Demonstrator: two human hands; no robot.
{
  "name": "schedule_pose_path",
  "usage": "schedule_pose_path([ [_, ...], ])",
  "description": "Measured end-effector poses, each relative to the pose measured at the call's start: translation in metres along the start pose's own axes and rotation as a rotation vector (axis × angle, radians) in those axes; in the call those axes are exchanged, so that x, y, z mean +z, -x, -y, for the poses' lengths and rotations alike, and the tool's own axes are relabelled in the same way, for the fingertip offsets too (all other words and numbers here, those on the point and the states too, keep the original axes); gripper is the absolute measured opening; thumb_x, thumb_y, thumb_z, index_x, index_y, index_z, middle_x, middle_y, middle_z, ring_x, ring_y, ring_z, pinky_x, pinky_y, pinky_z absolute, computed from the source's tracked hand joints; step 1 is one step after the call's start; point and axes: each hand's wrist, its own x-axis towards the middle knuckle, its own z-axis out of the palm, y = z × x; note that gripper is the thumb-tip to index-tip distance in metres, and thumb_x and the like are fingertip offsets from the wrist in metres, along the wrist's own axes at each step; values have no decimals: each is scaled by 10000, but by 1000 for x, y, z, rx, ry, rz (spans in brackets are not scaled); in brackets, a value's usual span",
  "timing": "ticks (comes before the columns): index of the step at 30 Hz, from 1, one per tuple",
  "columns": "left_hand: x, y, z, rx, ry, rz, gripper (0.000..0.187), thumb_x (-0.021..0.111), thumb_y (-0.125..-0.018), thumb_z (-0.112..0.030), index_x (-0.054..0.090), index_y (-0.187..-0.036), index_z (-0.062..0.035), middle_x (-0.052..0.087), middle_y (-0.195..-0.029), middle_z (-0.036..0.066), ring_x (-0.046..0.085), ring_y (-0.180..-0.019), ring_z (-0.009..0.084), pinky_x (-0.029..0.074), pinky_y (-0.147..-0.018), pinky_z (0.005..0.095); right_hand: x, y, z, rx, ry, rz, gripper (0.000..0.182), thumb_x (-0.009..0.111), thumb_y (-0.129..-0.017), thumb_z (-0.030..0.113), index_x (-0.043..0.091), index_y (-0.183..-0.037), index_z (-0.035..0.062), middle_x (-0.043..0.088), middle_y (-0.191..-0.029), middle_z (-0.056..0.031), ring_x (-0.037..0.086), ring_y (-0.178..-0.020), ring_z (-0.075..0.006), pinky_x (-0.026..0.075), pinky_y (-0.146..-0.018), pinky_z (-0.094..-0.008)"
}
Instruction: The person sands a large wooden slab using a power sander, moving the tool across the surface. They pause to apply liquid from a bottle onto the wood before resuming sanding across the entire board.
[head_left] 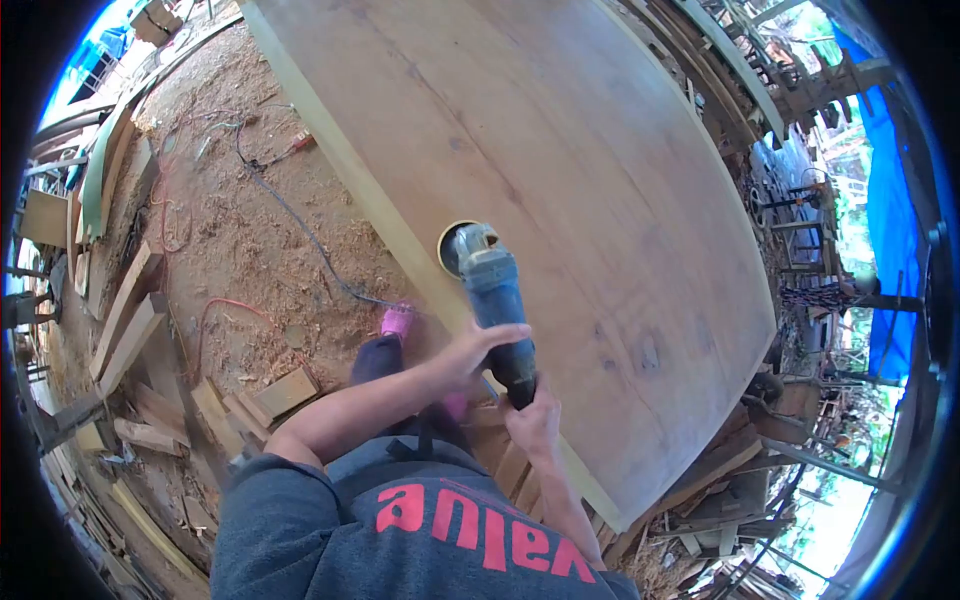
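Note:
An angle grinder with a blue-grey body and a round, yellow-rimmed disc rests over the near-left edge of a large wooden slab. My left hand wraps the middle of its body, thumb across the top. Farther back, my right hand grips the dark rear end. The disc side overlaps the pale border strip along the slab's edge. Brown grain lines and several dark knots mark the slab's surface.
A dark power cord crosses the sawdust-covered ground toward my pink shoe. An orange cord lies left of it. Offcuts are heaped at left, with more boards at lower right. A blue tarp hangs at right.

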Motion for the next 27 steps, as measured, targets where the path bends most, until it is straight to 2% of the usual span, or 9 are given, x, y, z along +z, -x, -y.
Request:
schedule_pose_path([
  [2, 17, 12, 42, -50, -20, 47, 414, 771, -754, -222, 536, -1062, -76, 613, -924, 48, 627, -844, 176, 518, -787, 349, -17, 31, -38, 28, 13, 8, 359, 707, -707, 126, 537, -998, 4, 633, -803, -225, 642, -789, -397, 489, -694, -423],
  [4, 34, 24, 87, -188, 6, 87, 405, 784, -746, -197, 543, -1052, -86, 608, -947, 41, 618, -881, 173, 515, -782, 356, -32, 67, -82, -7, 48, -69, 368, 724, -731, 175, 507, -990, 31, 639, -778, -230, 640, -776, -437, 491, -665, -472],
  [6, 49, 37, 133, -276, 27, 164, 411, 791, -745, -185, 548, -1064, -97, 609, -963, 45, 611, -899, 175, 502, -811, 355, -53, 105, -111, 82, 60, -85, 367, 723, -718, 159, 508, -985, 28, 637, -791, -231, 637, -771, -432, 488, -670, -461],
  [8, 58, 41, 182, -401, 13, 225, 425, 797, -745, -186, 551, -1081, -105, 609, -983, 46, 600, -946, 178, 479, -862, 357, -69, 139, -152, 40, 83, -131, 346, 697, -696, 142, 541, -977, 15, 636, -747, -190, 655, -697, -350, 495, -645, -407],
  [11, 75, 51, 223, -558, -8, 288, 508, 823, -720, -230, 540, -1123, -107, 596, -1052, 34, 564, -1033, 185, 436, -923, 370, -92, 175, -193, 167, 106, -74, 363, 717, -681, 134, 507, -953, 19, 633, -760, -211, 654, -717, -384, 496, -635, -434],
  [13, 81, 53, 227, -595, -42, 324, 549, 823, -721, -247, 524, -1159, -108, 582, -1098, 28, 549, -1070, 190, 427, -945, 385, -100, 179, -192, 147, 89, -76, 360, 713, -676, 136, 504, -944, 16, 633, -754, -205, 657, -712, -373, 497, -629, -427],
  [19, 55, 42, 177, -493, 23, 267, 470, 796, -754, -226, 555, -1136, -99, 615, -1066, 38, 585, -1031, 191, 451, -924, 379, -83, 133, -158, 46, 105, -34, 360, 695, -682, 161, 513, -956, 15, 638, -725, -183, 660, -677, -361, 502, -611, -423],
  [24, 7, 30, 62, -336, 67, 207, 443, 772, -777, -233, 553, -1134, -88, 631, -1060, 62, 598, -1028, 194, 462, -930, 392, -34, 49, -76, -91, 52, 38, 378, 694, -691, 155, 516, -1000, 28, 633, -751, -231, 642, -741, -442, 500, -624, -460],
  [27, -23, 21, -11, -236, 30, 103, 445, 753, -794, -242, 544, -1151, -77, 634, -1076, 73, 612, -1024, 207, 470, -936, 396, -6, -3, -16, -116, 31, 142, 396, 682, -725, 147, 553, -1076, 16, 654, -848, -224, 659, -849, -394, 499, -701, -424],
])
